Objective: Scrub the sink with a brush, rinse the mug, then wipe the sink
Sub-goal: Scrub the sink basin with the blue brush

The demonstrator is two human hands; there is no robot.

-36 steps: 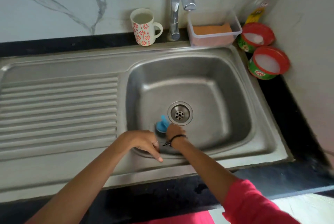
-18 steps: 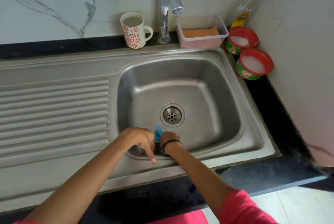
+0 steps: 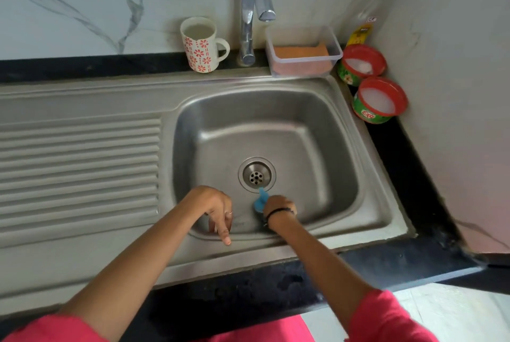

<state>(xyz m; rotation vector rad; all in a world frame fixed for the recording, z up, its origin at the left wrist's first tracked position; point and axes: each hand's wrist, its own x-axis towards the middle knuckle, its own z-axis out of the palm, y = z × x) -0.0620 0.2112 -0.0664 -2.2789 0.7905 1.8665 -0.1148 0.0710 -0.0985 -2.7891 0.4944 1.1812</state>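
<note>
Brush [image 3: 260,201] mostly hidden in gripping right hand [image 3: 278,205]; left hand [image 3: 214,208] loose, empty, at sink [image 3: 317,110] wall.

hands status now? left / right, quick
Left hand: holds nothing, fingers hang loosely over the sink front edge.
Right hand: grips the blue brush, down in the basin.

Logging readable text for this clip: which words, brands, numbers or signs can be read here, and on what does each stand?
"EXO": on the side of the nearer red-rimmed green tub, right of the sink.
Farther green tub: printed pattern only, no legible words.
Clear bottle in the corner: yellow label and small white tag, both too blurred to read.
Mug: red flower pattern, no text.
</note>
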